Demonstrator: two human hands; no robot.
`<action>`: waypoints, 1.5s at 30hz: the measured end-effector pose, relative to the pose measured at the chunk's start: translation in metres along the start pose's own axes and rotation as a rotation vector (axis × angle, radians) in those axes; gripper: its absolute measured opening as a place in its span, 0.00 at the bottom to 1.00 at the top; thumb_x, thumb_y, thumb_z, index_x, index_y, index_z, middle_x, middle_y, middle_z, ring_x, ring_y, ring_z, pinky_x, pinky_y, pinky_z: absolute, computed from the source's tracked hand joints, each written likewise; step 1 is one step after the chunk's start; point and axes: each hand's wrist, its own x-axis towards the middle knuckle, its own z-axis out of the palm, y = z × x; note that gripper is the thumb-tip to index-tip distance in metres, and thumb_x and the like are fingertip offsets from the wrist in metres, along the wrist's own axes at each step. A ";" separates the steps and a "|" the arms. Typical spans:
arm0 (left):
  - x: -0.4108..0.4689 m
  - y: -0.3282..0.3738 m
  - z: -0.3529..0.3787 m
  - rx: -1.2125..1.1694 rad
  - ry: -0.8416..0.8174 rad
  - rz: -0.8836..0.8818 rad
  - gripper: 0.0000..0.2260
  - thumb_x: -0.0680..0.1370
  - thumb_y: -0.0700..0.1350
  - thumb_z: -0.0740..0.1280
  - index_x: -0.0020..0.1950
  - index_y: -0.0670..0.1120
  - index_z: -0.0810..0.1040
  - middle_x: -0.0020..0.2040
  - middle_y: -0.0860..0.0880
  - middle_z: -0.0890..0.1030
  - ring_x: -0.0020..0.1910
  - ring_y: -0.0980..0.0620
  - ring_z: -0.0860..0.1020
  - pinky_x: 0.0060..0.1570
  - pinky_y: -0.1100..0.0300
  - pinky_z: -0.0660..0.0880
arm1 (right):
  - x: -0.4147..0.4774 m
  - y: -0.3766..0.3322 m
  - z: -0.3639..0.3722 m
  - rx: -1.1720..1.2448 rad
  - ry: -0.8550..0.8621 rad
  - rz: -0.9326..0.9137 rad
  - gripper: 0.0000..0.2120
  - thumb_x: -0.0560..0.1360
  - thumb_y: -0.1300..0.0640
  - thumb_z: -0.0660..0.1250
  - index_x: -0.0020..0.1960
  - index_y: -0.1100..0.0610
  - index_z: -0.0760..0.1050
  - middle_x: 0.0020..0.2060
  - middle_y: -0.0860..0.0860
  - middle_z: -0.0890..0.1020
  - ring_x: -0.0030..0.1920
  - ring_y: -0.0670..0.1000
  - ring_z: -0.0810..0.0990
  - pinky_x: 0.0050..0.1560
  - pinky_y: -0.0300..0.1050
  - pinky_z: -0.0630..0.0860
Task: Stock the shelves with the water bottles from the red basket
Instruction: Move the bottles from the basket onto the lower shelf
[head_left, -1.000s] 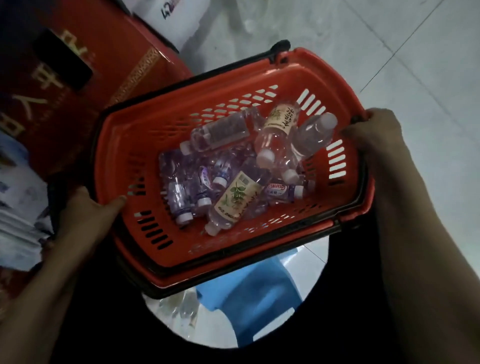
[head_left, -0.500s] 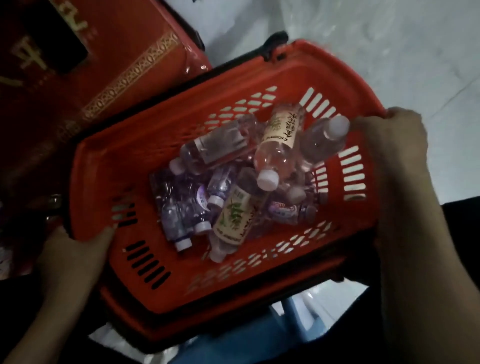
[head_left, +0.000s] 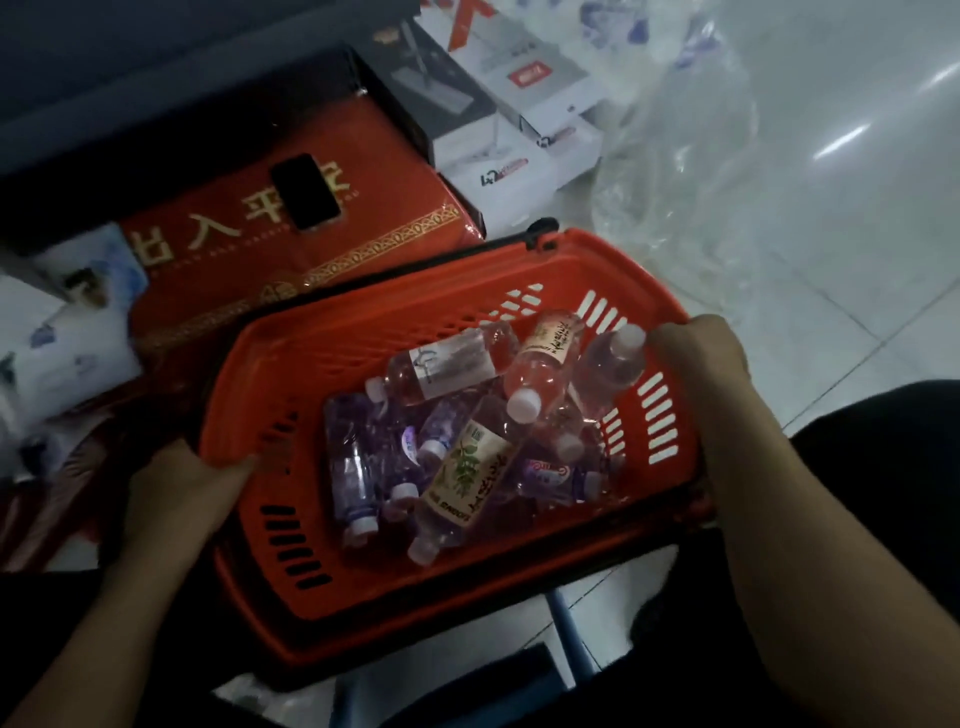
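A red basket (head_left: 322, 582) with slotted walls and a black handle fills the middle of the head view. Several small water bottles lie piled in it: clear ones with purple labels (head_left: 358, 467), one with a beige leaf label (head_left: 465, 480), another beige-labelled one (head_left: 545, 358) and a plain one (head_left: 610, 366) at the right wall. My left hand (head_left: 182, 488) grips the basket's left rim, thumb inside. My right hand (head_left: 701, 358) grips the right rim. No shelf is in sight.
A red box with gold characters (head_left: 291, 249) lies just behind the basket, a black phone (head_left: 306, 191) on top. White and black cartons (head_left: 498, 114) stack behind it. A clear plastic bag (head_left: 685, 171) lies on the pale tiled floor to the right. A blue stool (head_left: 571, 634) is beneath.
The view has lifted, bringing the cartons, plastic bag and phone into sight. The basket sits lower in the frame, still held by both hands; the bottles have barely shifted.
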 end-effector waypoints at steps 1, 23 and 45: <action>0.000 -0.004 -0.003 -0.005 -0.010 -0.002 0.26 0.71 0.51 0.75 0.61 0.35 0.76 0.57 0.31 0.79 0.54 0.32 0.79 0.51 0.48 0.75 | -0.006 0.000 0.001 -0.013 -0.026 -0.023 0.17 0.73 0.54 0.65 0.59 0.61 0.77 0.49 0.60 0.84 0.46 0.63 0.84 0.55 0.58 0.81; -0.061 0.122 0.117 1.776 -0.029 2.023 0.24 0.79 0.48 0.63 0.74 0.52 0.64 0.79 0.52 0.57 0.78 0.43 0.51 0.76 0.48 0.50 | 0.001 -0.044 0.071 -1.114 -0.330 -1.319 0.39 0.75 0.62 0.70 0.77 0.41 0.55 0.76 0.51 0.65 0.73 0.57 0.69 0.64 0.54 0.76; -0.047 0.034 0.066 -1.011 -0.516 0.152 0.22 0.73 0.34 0.72 0.63 0.44 0.69 0.48 0.44 0.82 0.39 0.48 0.82 0.26 0.61 0.76 | -0.053 -0.040 0.080 0.096 -0.954 -0.483 0.33 0.67 0.42 0.77 0.67 0.52 0.71 0.58 0.55 0.81 0.59 0.58 0.80 0.62 0.62 0.75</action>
